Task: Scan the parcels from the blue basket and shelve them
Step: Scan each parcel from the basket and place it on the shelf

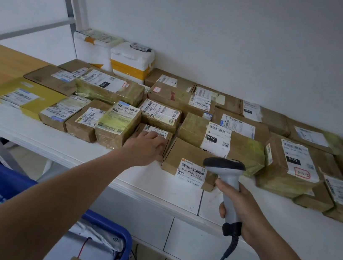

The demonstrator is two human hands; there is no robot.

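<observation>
Left hand [145, 146] lies flat, fingers straight, on a small cardboard parcel [157, 130] among the boxes on the white shelf [158, 186]; right hand [240, 212] grips the scanner [230, 182]; blue basket [108, 224] below left

head cam | faces forward-down | close over shelf [158, 185], blue basket [107, 220]

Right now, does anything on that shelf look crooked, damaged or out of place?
Nothing looks spilled or broken. The parcels lie in loose, uneven rows, though: the taped box marked 010 at the right sits turned askew against its neighbours, and the front box juts forward of the rest on the white shelf.
</observation>
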